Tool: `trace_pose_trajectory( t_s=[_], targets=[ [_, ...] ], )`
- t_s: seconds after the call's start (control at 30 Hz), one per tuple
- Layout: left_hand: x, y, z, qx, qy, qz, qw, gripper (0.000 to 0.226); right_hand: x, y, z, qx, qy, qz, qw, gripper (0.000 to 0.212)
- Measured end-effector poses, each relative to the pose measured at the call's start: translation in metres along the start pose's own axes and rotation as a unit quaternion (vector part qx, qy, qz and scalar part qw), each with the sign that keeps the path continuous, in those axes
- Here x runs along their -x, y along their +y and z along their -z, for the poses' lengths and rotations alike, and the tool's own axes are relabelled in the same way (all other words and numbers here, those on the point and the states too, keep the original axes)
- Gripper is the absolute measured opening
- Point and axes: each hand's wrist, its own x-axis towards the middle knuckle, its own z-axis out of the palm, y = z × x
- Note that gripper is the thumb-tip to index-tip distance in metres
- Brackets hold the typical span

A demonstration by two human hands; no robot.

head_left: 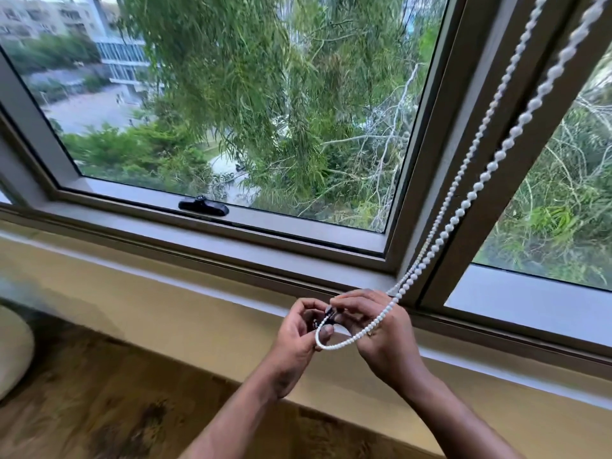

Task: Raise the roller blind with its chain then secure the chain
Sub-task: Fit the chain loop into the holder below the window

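Two bare forearms reach up from the bottom edge toward the window sill, and both hands meet just below the sill's front edge. Left hand is curled closed, its thumb and fingertips pinching a small dark object that is mostly hidden between the two hands; what it is cannot be told. Right hand is also closed, its fingertips pressed to the same dark object. White bead chain comes down as two strands from the top right, running along the upright window post above the sill, then crosses the back of the right hand and curves in a loop under the left thumb. Above the sill, a black window handle lies flat on the lower frame of the left pane. Trees and a building show through the glass. Below the sill, a wooden floor and a pale rounded object at the left edge are blurred.
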Motion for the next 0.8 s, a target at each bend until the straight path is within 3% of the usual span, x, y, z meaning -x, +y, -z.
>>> trace_pose_trajectory(
  t_s=[0.1,0.4,0.63,0.8],
  targets=[
    [0.0,0.0,0.0,-0.017,-0.004,-0.013,1.0,0.046,0.001,0.002,0.001,-0.009,0.005,-0.004,1.0,0.035],
    [0.001,-0.006,0.002,-0.116,0.015,-0.049,0.992,0.033,0.004,0.001,0.005,-0.036,-0.018,-0.029,0.999,0.031],
    [0.0,-0.008,0.0,-0.14,0.003,-0.06,0.988,0.032,0.005,0.007,0.003,-0.083,-0.029,-0.037,0.995,0.051],
    [-0.002,-0.011,-0.002,-0.135,0.001,-0.054,0.989,0.032,0.004,0.009,0.006,-0.065,-0.03,-0.034,0.997,0.054]
  ],
)
